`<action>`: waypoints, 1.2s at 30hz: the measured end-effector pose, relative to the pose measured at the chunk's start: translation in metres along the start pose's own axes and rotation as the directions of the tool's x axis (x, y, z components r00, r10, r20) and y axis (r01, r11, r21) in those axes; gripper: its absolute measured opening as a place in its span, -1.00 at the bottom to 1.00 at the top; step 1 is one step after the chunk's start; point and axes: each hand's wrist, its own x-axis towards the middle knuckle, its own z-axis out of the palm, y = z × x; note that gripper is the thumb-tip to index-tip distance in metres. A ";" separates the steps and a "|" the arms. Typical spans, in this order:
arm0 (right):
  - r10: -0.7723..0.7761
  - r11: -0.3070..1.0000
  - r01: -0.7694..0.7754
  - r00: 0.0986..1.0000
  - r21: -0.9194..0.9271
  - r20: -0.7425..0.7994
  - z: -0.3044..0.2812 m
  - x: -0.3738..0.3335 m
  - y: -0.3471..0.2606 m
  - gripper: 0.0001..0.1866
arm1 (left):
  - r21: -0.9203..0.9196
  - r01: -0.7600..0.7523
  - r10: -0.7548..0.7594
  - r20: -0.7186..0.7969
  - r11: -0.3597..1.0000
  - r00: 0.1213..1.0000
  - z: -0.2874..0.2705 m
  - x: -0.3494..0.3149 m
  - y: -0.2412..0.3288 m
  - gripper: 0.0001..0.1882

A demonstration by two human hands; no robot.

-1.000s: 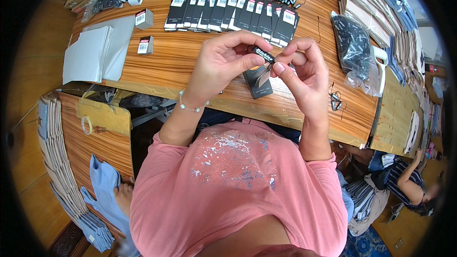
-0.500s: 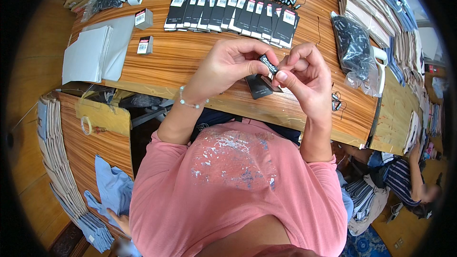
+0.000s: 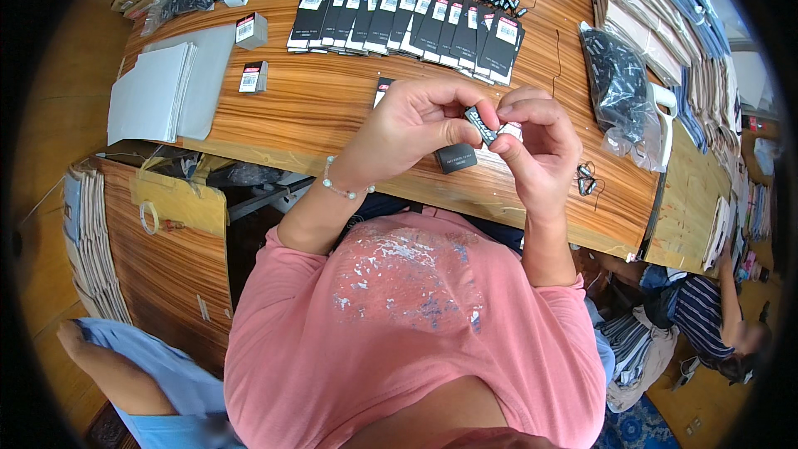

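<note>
Over the front edge of the table, a small black seal tag (image 3: 481, 125) with white lettering is pinched between my two hands. My left hand (image 3: 420, 120), with a beaded bracelet at the wrist, grips its left end between thumb and fingertips. Thumb and forefinger of my right hand (image 3: 544, 137) close on its other end. Just below lies a black hang tag (image 3: 456, 159), partly covered by the left hand. Another tag (image 3: 382, 90) shows behind that hand. Beyond, a fanned row of black hang tags (image 3: 407, 21) with white labels has corded seals along its far end.
Two small tag stacks (image 3: 253, 77) and white paper sheets (image 3: 150, 96) lie at the left. A clear bag of black seals (image 3: 619, 75) and folded garments (image 3: 657, 25) are at the right. Loose seals (image 3: 587, 180) lie near the right hand. A co-worker's arm (image 3: 125, 378) shows lower left.
Both hands have shifted slightly right and nearer with the seal, which is turned more steeply. At lower left, the co-worker's arm and blue garment have swung outward over the folded stack.
</note>
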 end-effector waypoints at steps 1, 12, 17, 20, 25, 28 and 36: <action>-0.025 0.999 0.025 1.000 -0.022 0.005 -0.001 0.002 0.002 -0.73 | 0.006 0.004 -0.004 0.010 1.000 1.000 0.001 0.000 0.001 -0.84; 0.346 0.891 -0.392 0.913 0.231 0.214 0.007 0.019 0.007 -0.61 | 0.587 -0.145 0.172 0.010 0.797 0.985 -0.017 0.008 0.021 -0.77; 0.410 0.809 -0.490 0.866 0.323 0.288 0.017 0.034 0.020 -0.87 | 0.743 -0.313 0.482 -0.015 0.591 0.876 -0.031 0.019 0.011 -0.58; 0.362 0.713 -0.405 0.912 0.572 0.194 0.026 0.050 0.024 -0.85 | 0.474 -0.297 0.442 -0.229 0.829 0.867 -0.044 0.009 -0.026 -0.61; 0.389 0.662 -0.418 0.901 0.622 0.192 0.036 0.072 0.042 -0.84 | -0.050 -0.139 0.121 -0.271 0.989 0.955 -0.047 0.000 -0.043 -0.72; 0.439 0.718 -0.430 0.890 0.548 0.125 0.045 0.093 0.048 -0.84 | -0.070 -0.096 0.066 -0.350 0.993 0.934 -0.063 0.001 -0.031 -0.66; 0.426 0.557 -0.460 0.873 0.692 0.238 0.060 0.147 0.079 -0.88 | 0.255 -0.088 0.169 -0.314 0.963 0.934 -0.114 -0.002 -0.008 -0.56</action>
